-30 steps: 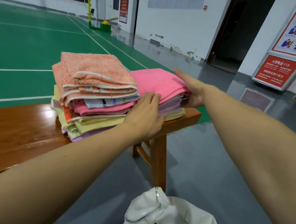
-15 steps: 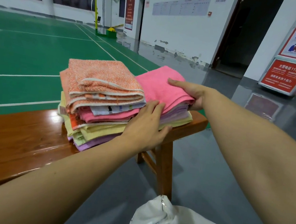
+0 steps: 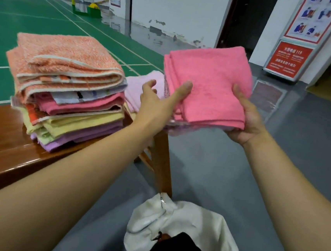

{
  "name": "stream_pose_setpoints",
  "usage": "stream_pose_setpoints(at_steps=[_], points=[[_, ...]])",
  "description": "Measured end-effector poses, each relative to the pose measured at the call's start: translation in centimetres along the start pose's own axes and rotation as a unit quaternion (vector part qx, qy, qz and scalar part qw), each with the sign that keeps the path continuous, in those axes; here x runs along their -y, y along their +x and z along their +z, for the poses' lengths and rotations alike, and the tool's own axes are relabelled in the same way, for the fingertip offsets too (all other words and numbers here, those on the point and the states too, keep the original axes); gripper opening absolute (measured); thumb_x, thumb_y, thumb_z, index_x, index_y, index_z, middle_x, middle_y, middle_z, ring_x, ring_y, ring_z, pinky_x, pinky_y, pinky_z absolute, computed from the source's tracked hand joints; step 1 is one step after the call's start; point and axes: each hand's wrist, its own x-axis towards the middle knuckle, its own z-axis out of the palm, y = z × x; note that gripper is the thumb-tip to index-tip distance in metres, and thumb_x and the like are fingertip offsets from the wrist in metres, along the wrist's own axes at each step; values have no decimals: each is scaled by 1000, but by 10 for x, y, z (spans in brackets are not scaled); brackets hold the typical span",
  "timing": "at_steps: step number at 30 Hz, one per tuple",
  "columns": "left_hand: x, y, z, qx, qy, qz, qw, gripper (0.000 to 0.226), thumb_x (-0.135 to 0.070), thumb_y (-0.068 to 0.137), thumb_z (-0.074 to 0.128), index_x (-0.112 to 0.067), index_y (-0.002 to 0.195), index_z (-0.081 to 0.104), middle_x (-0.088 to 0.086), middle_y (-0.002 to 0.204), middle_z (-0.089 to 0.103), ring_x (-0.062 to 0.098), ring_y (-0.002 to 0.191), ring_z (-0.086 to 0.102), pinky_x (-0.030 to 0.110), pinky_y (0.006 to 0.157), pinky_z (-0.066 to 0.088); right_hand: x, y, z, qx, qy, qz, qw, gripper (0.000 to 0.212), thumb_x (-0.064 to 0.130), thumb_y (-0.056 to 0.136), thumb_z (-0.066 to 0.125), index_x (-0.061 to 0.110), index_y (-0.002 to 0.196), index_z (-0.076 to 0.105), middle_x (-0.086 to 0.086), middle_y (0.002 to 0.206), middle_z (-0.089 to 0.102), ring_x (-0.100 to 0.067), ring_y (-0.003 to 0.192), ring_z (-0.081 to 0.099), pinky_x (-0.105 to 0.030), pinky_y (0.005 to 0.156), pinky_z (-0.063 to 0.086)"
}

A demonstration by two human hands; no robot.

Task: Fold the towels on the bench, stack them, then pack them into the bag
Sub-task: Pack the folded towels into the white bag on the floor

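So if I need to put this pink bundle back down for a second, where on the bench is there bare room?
Bare wood shows on the bench left of and in front of the tall towel stack. The right end is crowded: the pale pink towel lies tight between that stack and the bundle held in your left hand and right hand.

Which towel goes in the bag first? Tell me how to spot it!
Look past the end of the wooden bench, right of the tall towel stack. The bright pink folded towel there is gripped by both hands, left and right. It alone is in the air.
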Motion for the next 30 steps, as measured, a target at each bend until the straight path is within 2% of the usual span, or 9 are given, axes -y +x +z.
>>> stream_pose_setpoints(at_steps=[4, 8, 12, 14, 16, 19, 21, 25, 30], points=[[44, -11, 28, 279, -305, -214, 885, 122, -83, 64, 71, -8, 153, 34, 20, 140, 57, 36, 119, 62, 46, 90, 56, -9, -45, -43, -34, 57, -22, 998, 35, 35, 85, 59, 10, 97, 80, -9, 105, 76, -22, 96, 74, -40, 70, 62], [113, -34, 58, 310, -397, -312, 806, 106, -87, 78, 44, -1, 138, 59, 18, 142, 52, 35, 126, 52, 45, 116, 39, -31, -79, -79, -78, 63, -10, 995, 39, 36, 82, 58, 8, 102, 77, -10, 102, 77, -22, 92, 75, -38, 67, 61], [165, -52, 83, 331, -443, -335, 763, 102, -88, 76, 45, -6, 135, 62, 16, 138, 54, 38, 113, 61, 50, 91, 56, -68, -109, -125, -128, 33, 46, 990, 30, 34, 81, 62, 15, 89, 83, -8, 102, 77, -20, 93, 75, -37, 71, 61], [186, -61, 87, 341, -449, -349, 749, 106, -87, 75, 50, -6, 143, 51, 24, 144, 52, 43, 130, 53, 58, 108, 43, -90, -125, -149, -153, 14, 84, 985, 27, 32, 81, 63, 16, 91, 83, -8, 104, 77, -20, 94, 74, -37, 73, 61], [206, -65, 84, 346, -436, -366, 746, 109, -82, 74, 60, -9, 152, 40, 25, 151, 45, 44, 139, 44, 60, 119, 27, -112, -140, -169, -182, -1, 119, 976, 31, 28, 80, 65, 12, 102, 80, -9, 105, 77, -21, 93, 75, -36, 73, 62], [232, -71, 78, 297, -353, -393, 796, 99, -67, 72, 74, -9, 147, 47, 21, 146, 53, 37, 132, 54, 55, 112, 40, -146, -161, -189, -199, -31, 166, 965, 72, 31, 67, 86, 4, 129, 62, -14, 115, 74, -25, 98, 74, -36, 74, 62], [244, -80, 76, 271, -246, -407, 837, 85, -57, 64, 85, -11, 131, 63, 18, 130, 67, 31, 116, 67, 47, 97, 54, -164, -172, -194, -180, -39, 205, 961, 102, 36, 39, 103, 3, 127, 62, -17, 116, 73, -27, 99, 74, -35, 72, 61], [270, -102, 65, 286, -102, -381, 873, 31, -36, 84, 73, -30, 113, 65, 0, 98, 79, 16, 85, 76, 37, 78, 56, -198, -197, -208, -184, 6, 309, 933, 109, 43, 21, 104, 5, 116, 68, -20, 111, 73, -30, 93, 75, -40, 71, 62], [301, -117, 55, 386, -9, -349, 854, 57, -33, 83, 77, -34, 134, 50, -9, 118, 73, 5, 105, 70, 23, 80, 58, -249, -226, -225, -248, 15, 398, 883, 120, 67, 22, 95, 11, 124, 67, -23, 121, 69, -40, 109, 69, -56, 104, 47]])
